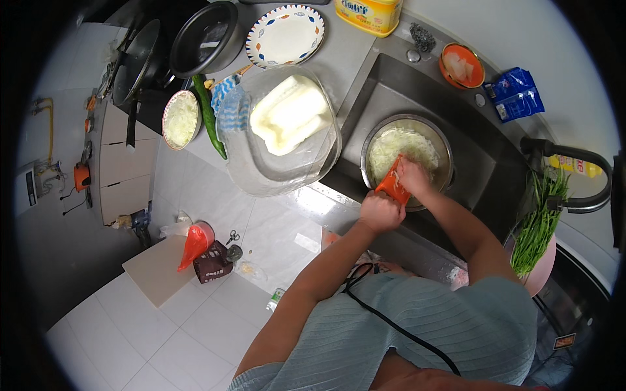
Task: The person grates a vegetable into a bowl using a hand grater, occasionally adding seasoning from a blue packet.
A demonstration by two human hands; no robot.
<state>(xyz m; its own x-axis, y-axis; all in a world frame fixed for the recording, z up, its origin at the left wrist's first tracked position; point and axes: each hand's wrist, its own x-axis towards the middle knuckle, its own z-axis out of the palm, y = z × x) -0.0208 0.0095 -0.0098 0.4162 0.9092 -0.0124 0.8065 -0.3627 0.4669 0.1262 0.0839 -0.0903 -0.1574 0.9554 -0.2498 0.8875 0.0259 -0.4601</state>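
My left hand [384, 212] is shut around the near end of an orange handheld grater [394, 184]. The grater slants over a round metal bowl [366, 151] standing in the sink. Pale shredded vegetable [406, 145] fills much of the bowl, and a few shreds cling to the grater. My right hand [415, 178] lies with curled fingers against the grater's upper part; whatever its fingers may hold is hidden. To the left, a large clear plastic basin [234, 161] holds pale, peeled vegetable chunks [291, 115], overhanging the counter edge.
The dark sink [484, 161] has a black faucet [582, 151] on its right. Green stalks [538, 220] rest in a pink basin [542, 269]. Leftward are a cucumber [208, 117], a bowl of shreds [181, 119], a patterned plate [285, 36] and a dark pot [208, 39].
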